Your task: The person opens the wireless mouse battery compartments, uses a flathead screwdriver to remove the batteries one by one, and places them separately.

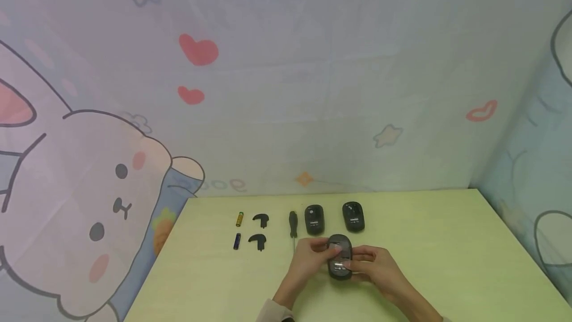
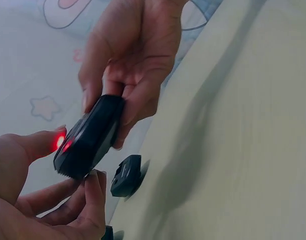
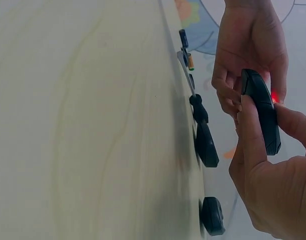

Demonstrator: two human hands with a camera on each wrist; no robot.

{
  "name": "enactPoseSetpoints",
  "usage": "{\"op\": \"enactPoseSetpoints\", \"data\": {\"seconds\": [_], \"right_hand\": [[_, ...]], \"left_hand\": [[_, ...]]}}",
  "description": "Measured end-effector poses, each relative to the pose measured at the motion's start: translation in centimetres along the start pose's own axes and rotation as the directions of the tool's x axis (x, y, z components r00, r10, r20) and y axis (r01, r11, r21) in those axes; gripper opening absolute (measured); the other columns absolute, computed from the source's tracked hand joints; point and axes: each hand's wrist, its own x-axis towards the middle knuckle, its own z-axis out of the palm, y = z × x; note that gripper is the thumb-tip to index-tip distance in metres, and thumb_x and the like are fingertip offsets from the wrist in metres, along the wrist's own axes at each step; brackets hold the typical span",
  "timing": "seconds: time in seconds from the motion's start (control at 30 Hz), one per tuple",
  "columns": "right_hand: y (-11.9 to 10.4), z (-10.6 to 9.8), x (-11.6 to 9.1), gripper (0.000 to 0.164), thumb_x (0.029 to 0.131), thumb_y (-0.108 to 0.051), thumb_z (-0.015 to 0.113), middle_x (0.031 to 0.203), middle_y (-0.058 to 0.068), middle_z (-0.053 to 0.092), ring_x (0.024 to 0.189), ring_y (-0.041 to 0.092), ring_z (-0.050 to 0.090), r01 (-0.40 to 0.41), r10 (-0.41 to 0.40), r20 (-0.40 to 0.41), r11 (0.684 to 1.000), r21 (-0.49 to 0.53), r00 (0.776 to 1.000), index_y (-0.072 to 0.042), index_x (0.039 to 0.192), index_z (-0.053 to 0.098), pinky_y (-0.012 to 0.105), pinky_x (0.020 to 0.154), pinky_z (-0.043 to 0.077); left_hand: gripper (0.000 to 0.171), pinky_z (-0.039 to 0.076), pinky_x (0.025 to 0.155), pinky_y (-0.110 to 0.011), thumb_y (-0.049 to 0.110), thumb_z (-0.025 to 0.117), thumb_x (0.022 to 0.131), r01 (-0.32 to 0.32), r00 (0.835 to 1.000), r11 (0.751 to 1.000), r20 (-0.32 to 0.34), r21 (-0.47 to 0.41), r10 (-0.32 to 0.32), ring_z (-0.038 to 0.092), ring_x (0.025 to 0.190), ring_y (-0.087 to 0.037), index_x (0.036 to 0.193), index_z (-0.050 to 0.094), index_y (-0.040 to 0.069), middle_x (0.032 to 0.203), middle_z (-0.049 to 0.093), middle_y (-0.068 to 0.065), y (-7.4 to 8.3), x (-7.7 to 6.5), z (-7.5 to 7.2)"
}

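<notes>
The left hand pinches one side of a dark mouse, thumb on its upturned underside, a red glow on that thumb. The right hand holds the opposite side the same way, so the mouse sits between both, up off the surface. Just beyond the hands I can see two more black mice, one on the left, one on the right. A screwdriver lies near the left hand, handle pointing away. Farther left are two curved black pieces, then a gold battery and a blue battery. Behind hangs a printed cloth.
</notes>
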Motion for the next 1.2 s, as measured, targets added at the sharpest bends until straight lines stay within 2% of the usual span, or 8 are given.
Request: {"op": "enactPoseSetpoints", "data": {"seconds": [0.1, 0.27, 0.43, 0.53, 0.63, 0.97, 1.2], "right_hand": [[0.0, 0.0, -0.1, 0.058, 0.092, -0.011, 0.080, 0.109, 0.011, 0.077, 0.096, 0.017, 0.075, -0.012, 0.012, -0.008, 1.000, 0.004, 1.000, 0.018, 0.136, 0.054, 0.036, 0.081, 0.068], [0.2, 0.1, -0.1, 0.060, 0.091, -0.013, 0.083, 0.110, 0.012, 0.077, 0.096, 0.018, 0.076, -0.017, 0.017, -0.010, 1.000, 0.009, 1.000, 0.017, 0.135, 0.056, 0.036, 0.081, 0.068], [0.4, 0.1, -0.2, 0.060, 0.090, -0.014, 0.083, 0.112, 0.012, 0.077, 0.098, 0.019, 0.076, -0.028, 0.028, -0.005, 1.000, 0.012, 1.000, 0.016, 0.134, 0.056, 0.038, 0.083, 0.068], [0.5, 0.0, -0.2, 0.060, 0.090, -0.014, 0.083, 0.113, 0.014, 0.077, 0.099, 0.019, 0.076, -0.027, 0.027, 0.001, 1.000, 0.012, 1.000, 0.017, 0.135, 0.056, 0.039, 0.084, 0.068], [0.6, 0.0, -0.2, 0.059, 0.091, -0.014, 0.082, 0.113, 0.014, 0.077, 0.099, 0.020, 0.076, -0.024, 0.024, 0.009, 1.000, 0.017, 1.000, 0.017, 0.134, 0.056, 0.039, 0.085, 0.068], [0.4, -0.3, -0.3, 0.059, 0.091, -0.014, 0.082, 0.111, 0.012, 0.078, 0.096, 0.018, 0.077, -0.015, 0.015, 0.025, 1.000, 0.008, 1.000, 0.018, 0.133, 0.056, 0.038, 0.082, 0.068], [0.4, -0.3, -0.4, 0.057, 0.091, -0.011, 0.081, 0.109, 0.012, 0.077, 0.095, 0.018, 0.076, -0.021, 0.021, 0.010, 1.000, 0.003, 1.000, 0.018, 0.133, 0.056, 0.038, 0.082, 0.068]], "left_hand": [[0.048, 0.061, 0.087, -0.028, 0.037, 0.082, 0.092, -0.002, 1.000, 0.999, 0.012, -0.037, 0.003, 0.075, 0.097, -0.012, 0.124, 0.075, 0.003, 0.110, 0.081, -0.010, 0.0, 0.2, -0.9], [0.040, 0.064, 0.093, -0.031, 0.032, 0.078, 0.096, 0.001, 0.999, 0.992, 0.045, -0.128, 0.005, 0.077, 0.099, -0.013, 0.120, 0.076, 0.001, 0.113, 0.080, -0.013, -0.1, 0.6, -2.0], [0.034, 0.065, 0.092, -0.031, 0.028, 0.079, 0.095, 0.087, 0.994, 0.981, 0.075, -0.175, -0.074, 0.075, 0.092, -0.010, 0.115, 0.079, 0.000, 0.106, 0.081, -0.007, -0.2, 0.9, -2.1], [0.033, 0.065, 0.089, -0.029, 0.028, 0.079, 0.095, 0.131, 0.990, 0.976, 0.081, -0.176, -0.118, 0.073, 0.089, -0.008, 0.112, 0.080, 0.000, 0.101, 0.081, -0.004, -0.3, 1.0, -1.9], [0.032, 0.064, 0.087, -0.027, 0.027, 0.081, 0.093, 0.145, 0.988, 0.974, 0.071, -0.175, -0.134, 0.072, 0.087, -0.008, 0.110, 0.081, 0.001, 0.100, 0.081, -0.003, -0.4, 1.0, -1.7], [0.028, 0.062, 0.083, -0.023, 0.023, 0.085, 0.088, 0.136, 0.990, 0.976, 0.066, -0.171, -0.127, 0.070, 0.089, -0.008, 0.106, 0.083, 0.003, 0.100, 0.081, -0.001, 0.1, 1.1, -1.3], [0.025, 0.064, 0.085, -0.025, 0.021, 0.085, 0.089, 0.133, 0.990, 0.976, 0.064, -0.174, -0.123, 0.073, 0.088, -0.008, 0.106, 0.083, 0.002, 0.101, 0.083, -0.006, 0.2, 1.2, -1.2]]}}
